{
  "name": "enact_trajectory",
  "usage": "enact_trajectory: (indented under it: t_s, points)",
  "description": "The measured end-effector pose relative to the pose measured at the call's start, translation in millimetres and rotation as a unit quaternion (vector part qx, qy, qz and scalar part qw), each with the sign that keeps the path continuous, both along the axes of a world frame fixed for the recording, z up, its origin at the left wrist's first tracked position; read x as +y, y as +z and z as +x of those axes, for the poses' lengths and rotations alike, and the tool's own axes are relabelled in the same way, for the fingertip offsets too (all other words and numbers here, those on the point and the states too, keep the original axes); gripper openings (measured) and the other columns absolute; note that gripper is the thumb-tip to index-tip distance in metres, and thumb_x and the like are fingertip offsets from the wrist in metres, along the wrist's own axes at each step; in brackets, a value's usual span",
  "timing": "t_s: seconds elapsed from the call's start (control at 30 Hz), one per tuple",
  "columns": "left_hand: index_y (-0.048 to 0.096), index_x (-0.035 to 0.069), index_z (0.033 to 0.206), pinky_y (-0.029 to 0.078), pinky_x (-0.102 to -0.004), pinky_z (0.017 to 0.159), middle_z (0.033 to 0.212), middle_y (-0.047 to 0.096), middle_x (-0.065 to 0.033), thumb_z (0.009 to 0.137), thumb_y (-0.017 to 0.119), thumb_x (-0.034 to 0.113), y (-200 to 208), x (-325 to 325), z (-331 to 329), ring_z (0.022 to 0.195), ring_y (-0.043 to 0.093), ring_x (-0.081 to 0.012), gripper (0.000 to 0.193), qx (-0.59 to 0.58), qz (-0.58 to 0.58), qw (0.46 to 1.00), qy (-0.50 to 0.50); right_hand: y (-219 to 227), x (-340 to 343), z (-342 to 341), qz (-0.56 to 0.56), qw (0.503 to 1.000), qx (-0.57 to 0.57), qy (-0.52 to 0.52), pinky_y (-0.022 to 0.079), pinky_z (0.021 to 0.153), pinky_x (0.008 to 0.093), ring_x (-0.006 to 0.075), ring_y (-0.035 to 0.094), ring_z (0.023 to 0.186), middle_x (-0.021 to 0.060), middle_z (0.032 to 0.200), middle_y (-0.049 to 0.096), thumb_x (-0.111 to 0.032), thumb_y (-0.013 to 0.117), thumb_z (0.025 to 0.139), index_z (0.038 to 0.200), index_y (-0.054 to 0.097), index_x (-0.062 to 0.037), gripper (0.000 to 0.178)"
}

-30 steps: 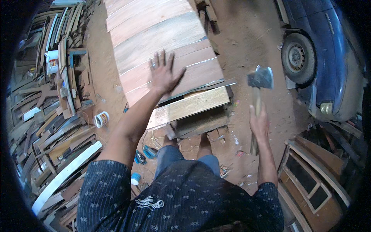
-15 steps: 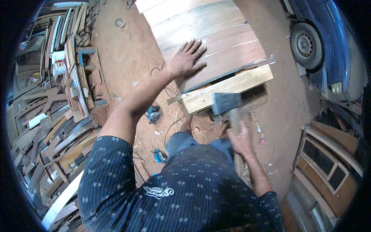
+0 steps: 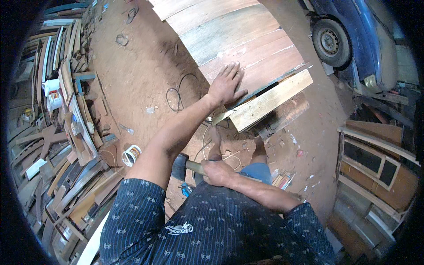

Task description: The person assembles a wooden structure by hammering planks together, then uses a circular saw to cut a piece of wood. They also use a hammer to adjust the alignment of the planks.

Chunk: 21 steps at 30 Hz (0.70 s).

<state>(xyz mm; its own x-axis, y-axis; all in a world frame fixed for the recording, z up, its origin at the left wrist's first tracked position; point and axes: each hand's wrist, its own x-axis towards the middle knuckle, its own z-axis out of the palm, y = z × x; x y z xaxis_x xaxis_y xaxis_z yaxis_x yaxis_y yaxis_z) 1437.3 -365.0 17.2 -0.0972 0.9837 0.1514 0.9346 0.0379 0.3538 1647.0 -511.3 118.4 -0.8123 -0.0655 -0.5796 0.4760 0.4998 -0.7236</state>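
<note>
My left hand (image 3: pixel 227 86) lies flat, fingers stretched out, on the near left part of a wide panel of wooden boards (image 3: pixel 243 37). Along the panel's near edge runs a pale plank (image 3: pixel 271 102), with a dark gap between part of it and the boards. Closed round a wooden handle, my right hand (image 3: pixel 216 172) holds a hatchet (image 3: pixel 179 167) low across my body. The dark head points left, close to my left upper arm. The far end of the handle is mostly hidden by my right wrist.
Scrap wood (image 3: pixel 57 163) is heaped along the left, with white buckets (image 3: pixel 54 100) among it. A cable (image 3: pixel 179 95) and a blue power tool (image 3: pixel 186 190) lie on the dirt floor. At right are a blue vehicle (image 3: pixel 362 26) and a wooden frame (image 3: pixel 369 170).
My right hand has swung the hatchet left and down from beside the plank to in front of my body. My left hand has stayed on the panel, now nearer its close edge.
</note>
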Motion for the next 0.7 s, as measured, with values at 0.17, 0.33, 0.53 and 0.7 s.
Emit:
enact_trajectory:
  t_s: [0.17, 0.33, 0.53, 0.7]
  points:
    - [0.043, 0.009, 0.147, 0.017, -0.0455, 0.123, 0.156, 0.035, -0.0197, 0.093, 0.045, 0.067, 5.7, -9.0, -24.8, 0.147, 0.027, -0.0343, 0.079, 0.001, 0.012, 0.997, -0.072, 4.9, 12.8, 0.8, 0.035, 0.997, -0.057, -0.029, 0.056, 0.072, 0.0508, 0.0424, 0.069, 0.079, 0.0257, 0.086, 0.068, -0.024, 0.069, 0.081, 0.106, 0.058, 0.0047, 0.039]
    - [0.045, 0.012, 0.147, 0.019, -0.0489, 0.121, 0.154, 0.038, -0.0184, 0.091, 0.046, 0.070, 7.8, -7.2, -26.9, 0.145, 0.031, -0.0348, 0.080, 0.026, 0.034, 0.996, -0.073, 10.9, 13.4, -6.2, 0.050, 0.996, -0.036, -0.071, 0.056, 0.075, 0.0528, 0.0446, 0.068, 0.081, 0.0266, 0.088, 0.068, -0.025, 0.067, 0.083, 0.105, 0.059, 0.0059, 0.039]
    - [0.043, 0.013, 0.148, 0.019, -0.0486, 0.121, 0.155, 0.037, -0.0179, 0.090, 0.045, 0.072, 5.8, -5.5, -26.5, 0.145, 0.031, -0.0347, 0.083, 0.036, 0.027, 0.996, -0.075, -4.6, 33.9, 9.8, 0.158, 0.953, 0.008, -0.260, 0.054, 0.078, 0.0537, 0.0452, 0.068, 0.085, 0.0263, 0.093, 0.066, -0.027, 0.067, 0.083, 0.104, 0.059, 0.0080, 0.042]
    - [0.040, 0.014, 0.150, 0.018, -0.0481, 0.121, 0.157, 0.034, -0.0166, 0.090, 0.042, 0.074, 7.9, -2.9, -24.3, 0.147, 0.029, -0.0332, 0.085, 0.056, 0.010, 0.995, -0.077, 3.2, 7.8, -0.6, 0.078, 0.991, -0.013, -0.108, 0.055, 0.071, 0.0536, 0.0463, 0.067, 0.080, 0.0299, 0.095, 0.065, -0.025, 0.065, 0.085, 0.116, 0.060, -0.0014, 0.040]
